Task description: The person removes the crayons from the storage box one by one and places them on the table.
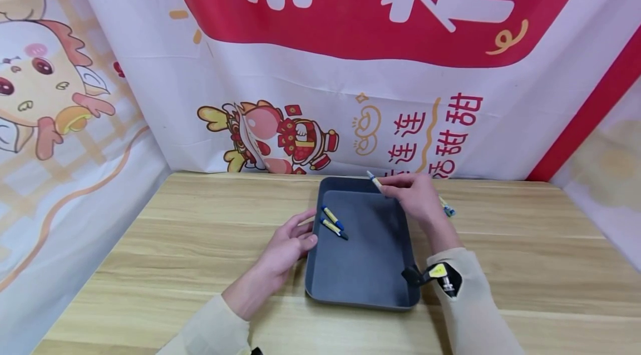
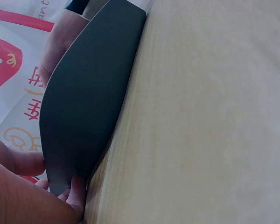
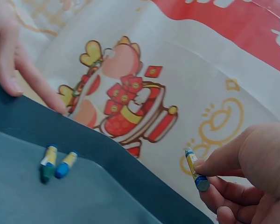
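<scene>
A dark grey rectangular tray (image 1: 368, 257) lies on the table. My left hand (image 1: 286, 248) holds its left side, the thumb at the rim and fingers against the outer wall; the left wrist view shows that wall (image 2: 86, 93) close up. Over the tray's far right corner, my right hand (image 1: 414, 197) pinches a crayon (image 3: 195, 169) with a yellow wrapper and a pale bluish end between thumb and fingers. Inside the tray by the left wall, a blue crayon (image 3: 66, 164) lies beside a dark green crayon (image 3: 48, 163), both yellow-wrapped.
More crayons (image 1: 447, 208) lie on the wooden table (image 1: 526, 266) right of the tray, partly hidden behind my right hand. A printed cloth (image 1: 310, 82) hangs along the table's back edge, with another at the left. A black wrist mount (image 1: 420, 276) overlaps the tray's right rim.
</scene>
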`<state>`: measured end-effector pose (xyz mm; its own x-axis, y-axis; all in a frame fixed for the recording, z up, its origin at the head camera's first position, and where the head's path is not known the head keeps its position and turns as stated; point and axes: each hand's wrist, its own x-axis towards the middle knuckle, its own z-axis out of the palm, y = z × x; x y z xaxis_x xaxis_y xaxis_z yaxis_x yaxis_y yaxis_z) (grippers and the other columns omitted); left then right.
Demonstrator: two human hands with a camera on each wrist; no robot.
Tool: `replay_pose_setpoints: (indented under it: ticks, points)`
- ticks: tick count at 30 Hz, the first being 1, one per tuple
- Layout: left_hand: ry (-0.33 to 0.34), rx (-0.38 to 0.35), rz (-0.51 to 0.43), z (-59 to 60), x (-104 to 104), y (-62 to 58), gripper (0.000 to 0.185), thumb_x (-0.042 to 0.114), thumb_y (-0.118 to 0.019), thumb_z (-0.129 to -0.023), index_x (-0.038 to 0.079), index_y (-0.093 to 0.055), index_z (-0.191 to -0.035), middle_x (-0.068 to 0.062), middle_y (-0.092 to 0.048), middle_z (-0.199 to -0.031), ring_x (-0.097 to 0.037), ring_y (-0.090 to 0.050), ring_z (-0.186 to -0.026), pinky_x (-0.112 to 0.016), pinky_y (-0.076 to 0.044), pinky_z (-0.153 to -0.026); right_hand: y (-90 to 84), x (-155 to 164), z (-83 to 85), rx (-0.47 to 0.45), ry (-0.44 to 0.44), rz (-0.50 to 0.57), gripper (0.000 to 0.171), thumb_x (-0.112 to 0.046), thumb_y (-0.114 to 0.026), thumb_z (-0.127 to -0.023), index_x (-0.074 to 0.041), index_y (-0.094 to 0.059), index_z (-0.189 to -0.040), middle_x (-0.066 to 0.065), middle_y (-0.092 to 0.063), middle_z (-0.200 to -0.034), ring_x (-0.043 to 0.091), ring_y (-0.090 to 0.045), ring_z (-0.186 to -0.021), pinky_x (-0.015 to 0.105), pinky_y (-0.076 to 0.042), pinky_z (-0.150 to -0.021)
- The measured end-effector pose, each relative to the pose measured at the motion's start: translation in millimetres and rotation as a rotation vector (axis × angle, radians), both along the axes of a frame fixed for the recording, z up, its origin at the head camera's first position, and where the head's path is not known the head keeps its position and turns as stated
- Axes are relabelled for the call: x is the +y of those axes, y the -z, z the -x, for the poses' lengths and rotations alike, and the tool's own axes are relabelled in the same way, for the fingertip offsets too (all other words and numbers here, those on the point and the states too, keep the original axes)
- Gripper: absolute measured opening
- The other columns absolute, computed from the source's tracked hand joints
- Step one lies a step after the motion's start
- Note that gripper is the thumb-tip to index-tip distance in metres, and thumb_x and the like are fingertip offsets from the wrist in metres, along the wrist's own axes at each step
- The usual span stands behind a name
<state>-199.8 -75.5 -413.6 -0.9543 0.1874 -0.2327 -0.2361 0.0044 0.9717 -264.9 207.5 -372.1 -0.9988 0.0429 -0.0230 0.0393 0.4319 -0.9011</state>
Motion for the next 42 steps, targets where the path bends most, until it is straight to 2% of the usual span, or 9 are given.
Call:
replay_pose_setpoints:
  ticks: [6, 9, 13, 22, 29, 37, 42]
  points:
    - [0.003, -0.004, -0.005, 1.4, 0, 1.0, 0.061, -0.002, -0.057, -0.102, 0.014, -0.046, -0.160, -0.023, -0.051, -0.160, -0.038, -0.051, -0.146, -0.051, -0.045, -0.120, 0.0, 19, 3.0, 0.035, 0.048, 0.001, 0.029, -0.021, -0.076, -0.099, -0.007, -0.079, -0.125, 0.018, -0.075, -0.130, 0.025, -0.063, -0.111, 0.035, -0.048, -0.094]
    - [0.003, -0.007, -0.008, 2.1, 0, 1.1, 0.061, -0.003, -0.057, -0.102, 0.014, -0.046, -0.160, -0.023, -0.051, -0.160, -0.038, -0.051, -0.147, -0.051, -0.044, -0.121, 1.0, 29, 3.7, 0.041, 0.078, -0.022, 0.030, -0.022, -0.076, -0.099, -0.007, -0.079, -0.125, 0.017, -0.075, -0.128, 0.022, -0.064, -0.105, 0.031, -0.050, -0.087]
    - [0.005, -0.001, -0.006, 2.7, -1, 1.3, 0.061, -0.003, -0.056, -0.102, 0.013, -0.046, -0.161, -0.024, -0.051, -0.160, -0.039, -0.051, -0.146, -0.051, -0.045, -0.120, 2.3, 42, 3.6, 0.037, 0.125, -0.054, 0.032, -0.024, -0.075, -0.099, -0.009, -0.078, -0.126, 0.015, -0.075, -0.128, 0.018, -0.062, -0.105, 0.027, -0.051, -0.084]
    - [0.003, -0.009, -0.011, 1.7, -1, 1.3, 0.062, -0.004, -0.056, -0.102, 0.014, -0.046, -0.160, -0.023, -0.051, -0.160, -0.038, -0.051, -0.146, -0.053, -0.044, -0.121, 8.0, 72, 3.2, -0.022, 0.229, -0.020, 0.041, -0.028, -0.074, -0.100, -0.011, -0.072, -0.137, 0.015, -0.068, -0.142, 0.019, -0.057, -0.120, 0.024, -0.048, -0.086]
    - [0.006, -0.010, -0.007, 0.6, -1, 1.3, 0.061, -0.003, -0.056, -0.103, 0.014, -0.046, -0.160, -0.023, -0.051, -0.160, -0.038, -0.051, -0.147, -0.054, -0.044, -0.121, 20.6, 95, 2.3, -0.032, 0.274, -0.068, 0.041, -0.031, -0.072, -0.102, -0.010, -0.073, -0.137, 0.015, -0.068, -0.143, 0.014, -0.058, -0.118, 0.022, -0.049, -0.086]
    - [0.007, -0.006, -0.008, 0.5, -1, 1.2, 0.061, -0.003, -0.056, -0.103, 0.014, -0.045, -0.161, -0.023, -0.051, -0.160, -0.038, -0.051, -0.147, -0.054, -0.043, -0.122, 35.2, 112, 1.6, -0.119, 0.307, -0.072, 0.040, -0.029, -0.065, -0.106, -0.013, -0.068, -0.143, 0.017, -0.064, -0.149, 0.025, -0.055, -0.130, 0.029, -0.045, -0.093]
    - [0.010, -0.008, -0.005, 0.3, -1, 0.9, 0.061, -0.002, -0.056, -0.103, 0.014, -0.045, -0.161, -0.024, -0.050, -0.160, -0.038, -0.051, -0.146, -0.055, -0.043, -0.122, 46.5, 118, 4.2, -0.110, 0.335, -0.144, 0.040, -0.030, -0.066, -0.104, -0.010, -0.071, -0.139, 0.020, -0.065, -0.147, 0.033, -0.055, -0.136, 0.037, -0.044, -0.100]
